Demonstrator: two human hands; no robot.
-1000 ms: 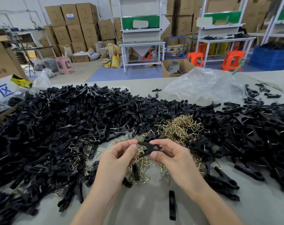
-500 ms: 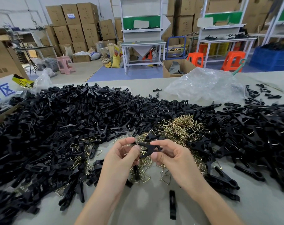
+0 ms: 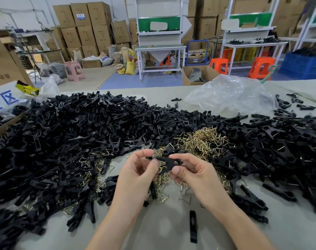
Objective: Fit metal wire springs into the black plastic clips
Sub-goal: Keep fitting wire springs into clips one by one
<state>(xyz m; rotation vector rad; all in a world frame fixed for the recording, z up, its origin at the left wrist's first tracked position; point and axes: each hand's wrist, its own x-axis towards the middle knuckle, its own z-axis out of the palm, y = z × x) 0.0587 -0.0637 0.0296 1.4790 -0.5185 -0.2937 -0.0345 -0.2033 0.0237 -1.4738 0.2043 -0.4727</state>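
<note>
Head-camera view over a counter (image 3: 162,231) heaped with black plastic clips (image 3: 63,141), which surround a pile of brass-coloured wire springs (image 3: 204,141). Over the last second almost nothing has moved. One black clip (image 3: 169,162) stays held between both hands, just above the springs. The left hand (image 3: 137,170) pinches its left end in a thumb-and-finger grip. The right hand (image 3: 191,170) pinches the other end, fingers curled. Whether a spring is seated cannot be seen, so the fitting is probably unfinished.
</note>
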